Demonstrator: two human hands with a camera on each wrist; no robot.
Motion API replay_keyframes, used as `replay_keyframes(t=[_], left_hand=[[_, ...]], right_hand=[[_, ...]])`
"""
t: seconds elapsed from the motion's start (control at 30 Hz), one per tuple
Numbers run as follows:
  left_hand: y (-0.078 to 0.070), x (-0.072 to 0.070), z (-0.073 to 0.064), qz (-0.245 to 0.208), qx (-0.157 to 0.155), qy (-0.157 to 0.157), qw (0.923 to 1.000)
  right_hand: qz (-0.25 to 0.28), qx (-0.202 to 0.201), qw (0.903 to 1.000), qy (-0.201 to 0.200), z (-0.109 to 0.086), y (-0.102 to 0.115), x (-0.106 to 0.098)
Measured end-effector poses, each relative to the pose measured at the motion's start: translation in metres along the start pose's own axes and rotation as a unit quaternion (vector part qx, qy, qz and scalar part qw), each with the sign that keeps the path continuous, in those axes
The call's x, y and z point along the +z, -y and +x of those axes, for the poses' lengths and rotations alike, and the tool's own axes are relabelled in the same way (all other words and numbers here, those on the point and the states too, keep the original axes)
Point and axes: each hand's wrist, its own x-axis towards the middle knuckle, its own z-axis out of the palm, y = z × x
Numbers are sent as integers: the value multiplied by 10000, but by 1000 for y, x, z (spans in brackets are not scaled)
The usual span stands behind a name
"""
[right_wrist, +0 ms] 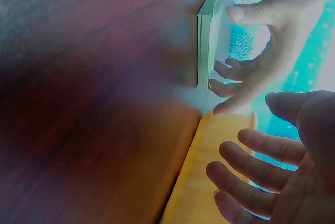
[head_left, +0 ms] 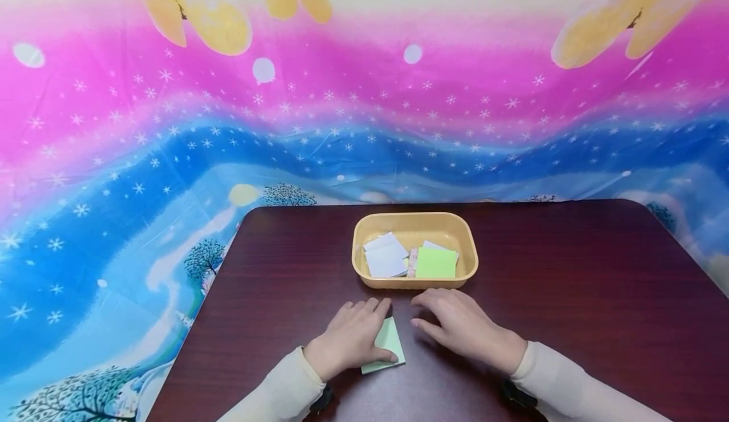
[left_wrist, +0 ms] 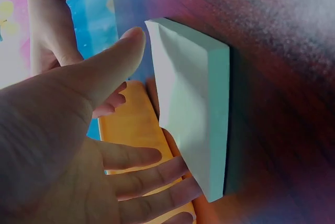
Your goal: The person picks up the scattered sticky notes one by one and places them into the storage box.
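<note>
A pale green pad of sticky notes (head_left: 390, 340) lies on the table in front of the tray, its top sheet slightly raised and bent in the left wrist view. Over its left side my left hand (head_left: 348, 338) spreads, fingers loosely extended. The left thumb stands off the top sheet, and the fingertips reach the pad's far edge (left_wrist: 196, 179). To the right of the pad hovers my right hand (head_left: 468, 326), relaxed and holding nothing, with its fingers near the tray's front side.
Behind the hands stands a yellow plastic tray (head_left: 414, 283). Inside are a stack of white paper squares (head_left: 385, 257) and a bright green note pad (head_left: 436, 262), with other papers partly hidden. A patterned cloth (head_left: 364, 105) hangs behind the dark wooden table (head_left: 569, 270).
</note>
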Motion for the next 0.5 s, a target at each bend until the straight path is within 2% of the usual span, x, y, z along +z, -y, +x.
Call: replay_keyframes(t=[0.33, 0.5], left_hand=[[-1, 5, 1, 312, 129, -247, 9991], [-2, 5, 1, 267, 120, -352, 9990]], right_hand=[[18, -21, 10000, 6, 0, -1, 2], [-25, -19, 10000, -21, -1, 0, 2]])
